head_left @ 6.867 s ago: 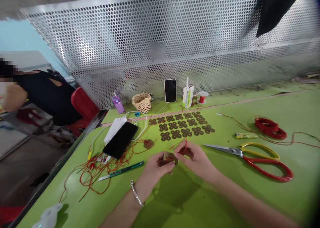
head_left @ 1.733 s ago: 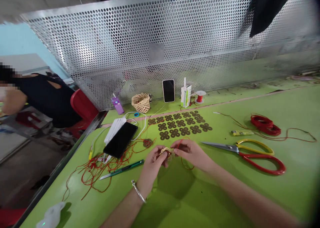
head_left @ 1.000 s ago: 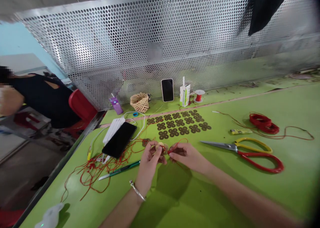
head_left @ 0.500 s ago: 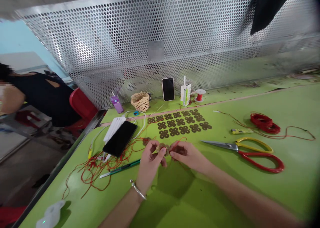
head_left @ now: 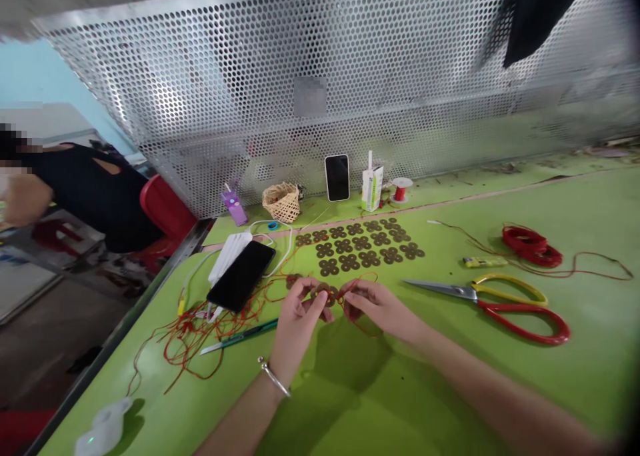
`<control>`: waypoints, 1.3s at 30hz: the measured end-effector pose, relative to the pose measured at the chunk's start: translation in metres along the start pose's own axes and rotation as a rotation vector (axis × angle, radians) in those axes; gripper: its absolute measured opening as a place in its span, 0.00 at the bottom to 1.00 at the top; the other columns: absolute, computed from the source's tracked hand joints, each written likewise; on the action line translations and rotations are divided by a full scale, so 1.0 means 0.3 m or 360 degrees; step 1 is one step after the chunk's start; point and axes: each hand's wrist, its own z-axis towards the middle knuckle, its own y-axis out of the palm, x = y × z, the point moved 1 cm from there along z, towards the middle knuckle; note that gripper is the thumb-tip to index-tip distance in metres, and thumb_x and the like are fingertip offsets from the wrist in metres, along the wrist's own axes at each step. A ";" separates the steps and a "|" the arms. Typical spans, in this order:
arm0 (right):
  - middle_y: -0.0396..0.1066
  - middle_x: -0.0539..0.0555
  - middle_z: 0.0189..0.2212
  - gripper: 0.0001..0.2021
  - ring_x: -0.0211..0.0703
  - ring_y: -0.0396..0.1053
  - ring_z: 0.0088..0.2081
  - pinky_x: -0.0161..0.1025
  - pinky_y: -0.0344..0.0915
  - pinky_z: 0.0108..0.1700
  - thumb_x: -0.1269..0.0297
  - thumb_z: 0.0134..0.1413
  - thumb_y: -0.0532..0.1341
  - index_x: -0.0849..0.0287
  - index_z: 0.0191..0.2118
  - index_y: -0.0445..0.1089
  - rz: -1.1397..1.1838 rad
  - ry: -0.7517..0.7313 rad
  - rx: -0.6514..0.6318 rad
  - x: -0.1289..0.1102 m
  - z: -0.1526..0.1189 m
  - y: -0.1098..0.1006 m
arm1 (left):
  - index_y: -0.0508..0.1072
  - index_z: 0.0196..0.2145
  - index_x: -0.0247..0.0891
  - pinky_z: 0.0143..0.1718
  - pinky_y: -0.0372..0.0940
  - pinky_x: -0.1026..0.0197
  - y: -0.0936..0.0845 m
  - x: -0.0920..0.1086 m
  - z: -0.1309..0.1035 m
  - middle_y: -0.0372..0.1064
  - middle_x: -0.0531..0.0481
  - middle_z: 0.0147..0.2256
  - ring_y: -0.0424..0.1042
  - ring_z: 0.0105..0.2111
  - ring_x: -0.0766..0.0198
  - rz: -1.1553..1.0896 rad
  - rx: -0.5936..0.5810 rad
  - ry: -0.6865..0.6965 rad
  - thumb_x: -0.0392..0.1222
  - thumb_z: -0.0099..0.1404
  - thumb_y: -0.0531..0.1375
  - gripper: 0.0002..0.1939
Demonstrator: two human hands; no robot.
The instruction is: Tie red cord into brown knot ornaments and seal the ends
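Over the middle of the green table, my left hand (head_left: 303, 305) pinches a small cluster of brown coins (head_left: 324, 295) with red cord through it. Close on its right, my right hand (head_left: 369, 304) has thumb and forefinger closed on the red cord (head_left: 341, 296), which loops out near the coins. Behind both hands lie rows of similar brown coin clusters (head_left: 370, 259), flat on the table. Another bundle with red cord (head_left: 291, 281) is partly hidden behind my left hand. A green craft knife (head_left: 247, 336) with its blade out lies left of my left wrist.
Large scissors (head_left: 500, 299), a yellow lighter (head_left: 485, 262) and a red cord coil (head_left: 531, 245) lie right. Left are a black phone (head_left: 241, 277) and tangled cords (head_left: 200, 339). A basket (head_left: 281, 201), upright phone (head_left: 337, 178), carton (head_left: 372, 189) and thread spool (head_left: 401, 190) stand behind. A person (head_left: 85, 189) sits left.
The coin cluster has turned in my left fingers and its flat side shows more. My right hand has drawn slightly away from it, with the red cord showing between.
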 end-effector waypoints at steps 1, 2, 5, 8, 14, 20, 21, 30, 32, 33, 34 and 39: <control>0.67 0.51 0.25 0.12 0.38 0.66 0.28 0.38 0.64 0.35 0.56 0.55 0.55 0.61 0.34 0.65 0.0023 0.0004 -0.0011 0.004 0.001 0.001 | 0.63 0.33 0.36 0.23 0.66 0.65 -0.002 0.001 0.002 0.65 0.56 0.26 0.68 0.19 0.71 0.0007 -0.0002 0.0009 0.46 0.55 0.62 0.14; 0.67 0.51 0.25 0.12 0.38 0.66 0.28 0.38 0.64 0.34 0.56 0.55 0.55 0.61 0.34 0.65 0.0041 0.0007 -0.0022 0.009 0.002 0.002 | 0.63 0.33 0.36 0.23 0.66 0.66 -0.004 0.002 0.004 0.65 0.56 0.26 0.68 0.19 0.71 0.0013 -0.0005 0.0017 0.46 0.55 0.62 0.14; 0.68 0.51 0.25 0.11 0.37 0.66 0.27 0.38 0.64 0.34 0.57 0.54 0.56 0.61 0.35 0.64 0.0040 -0.0002 -0.0047 0.018 0.004 0.005 | 0.64 0.33 0.37 0.22 0.65 0.66 -0.008 0.001 0.007 0.65 0.57 0.27 0.68 0.18 0.71 0.0005 -0.0013 0.0028 0.46 0.56 0.62 0.13; 0.68 0.51 0.25 0.10 0.37 0.66 0.27 0.37 0.64 0.33 0.58 0.53 0.58 0.61 0.34 0.65 0.0032 -0.0016 -0.0072 0.019 0.003 0.010 | 0.63 0.33 0.37 0.22 0.64 0.66 -0.010 0.001 0.004 0.65 0.57 0.29 0.67 0.18 0.72 -0.0008 -0.0029 0.0040 0.44 0.57 0.61 0.12; 0.69 0.51 0.27 0.07 0.37 0.68 0.29 0.38 0.66 0.37 0.64 0.49 0.55 0.60 0.31 0.67 0.0138 0.0057 -0.0048 0.008 0.005 0.011 | 0.66 0.31 0.36 0.32 0.66 0.64 -0.005 0.034 -0.020 0.66 0.50 0.33 0.70 0.31 0.66 0.0199 -0.0215 0.0269 0.36 0.58 0.58 0.02; 0.69 0.52 0.30 0.06 0.38 0.68 0.32 0.42 0.66 0.43 0.70 0.46 0.54 0.59 0.32 0.66 0.0162 -0.0024 -0.0050 -0.001 0.011 -0.004 | 0.67 0.26 0.37 0.41 0.64 0.61 0.007 0.060 -0.040 0.67 0.49 0.34 0.69 0.37 0.64 0.0416 -0.0398 0.0634 0.24 0.55 0.54 0.09; 0.69 0.51 0.29 0.05 0.38 0.68 0.32 0.42 0.66 0.42 0.70 0.47 0.54 0.59 0.32 0.65 0.0172 -0.0041 -0.0042 -0.003 0.010 -0.007 | 0.67 0.27 0.37 0.41 0.63 0.61 0.006 0.060 -0.043 0.67 0.49 0.34 0.69 0.37 0.64 0.0450 -0.0405 0.0672 0.23 0.54 0.53 0.10; 0.66 0.50 0.26 0.06 0.37 0.65 0.28 0.39 0.63 0.35 0.62 0.51 0.57 0.59 0.33 0.65 0.0111 -0.0255 0.0015 -0.018 0.004 -0.024 | 0.68 0.29 0.38 0.36 0.61 0.63 -0.003 0.044 -0.055 0.65 0.51 0.32 0.66 0.34 0.64 0.0635 -0.0384 0.0775 0.19 0.49 0.47 0.19; 0.63 0.48 0.24 0.07 0.36 0.62 0.25 0.36 0.60 0.30 0.61 0.52 0.55 0.59 0.31 0.65 0.0075 -0.0259 0.0058 -0.017 0.007 -0.026 | 0.68 0.34 0.38 0.36 0.61 0.62 0.004 0.032 -0.053 0.64 0.51 0.33 0.65 0.34 0.64 0.0596 -0.0392 0.0643 0.20 0.48 0.47 0.21; 0.62 0.48 0.23 0.07 0.35 0.59 0.23 0.35 0.57 0.27 0.61 0.53 0.54 0.59 0.31 0.65 0.0046 -0.0258 0.0080 -0.016 0.009 -0.027 | 0.68 0.36 0.39 0.37 0.61 0.62 0.008 0.025 -0.050 0.63 0.51 0.33 0.65 0.34 0.64 0.0566 -0.0394 0.0562 0.21 0.48 0.48 0.21; 0.60 0.47 0.22 0.07 0.34 0.57 0.22 0.34 0.54 0.25 0.62 0.52 0.54 0.59 0.30 0.65 0.0014 -0.0258 0.0101 -0.015 0.011 -0.028 | 0.67 0.38 0.39 0.37 0.61 0.62 0.013 0.017 -0.046 0.63 0.52 0.33 0.64 0.35 0.63 0.0525 -0.0389 0.0482 0.22 0.49 0.49 0.21; 0.59 0.47 0.21 0.05 0.34 0.53 0.22 0.33 0.50 0.24 0.65 0.49 0.53 0.59 0.28 0.64 -0.0058 -0.0287 0.0103 -0.008 0.024 -0.028 | 0.63 0.42 0.39 0.37 0.63 0.62 0.036 -0.032 -0.005 0.60 0.52 0.33 0.64 0.35 0.63 0.0321 -0.0237 0.0194 0.42 0.60 0.56 0.13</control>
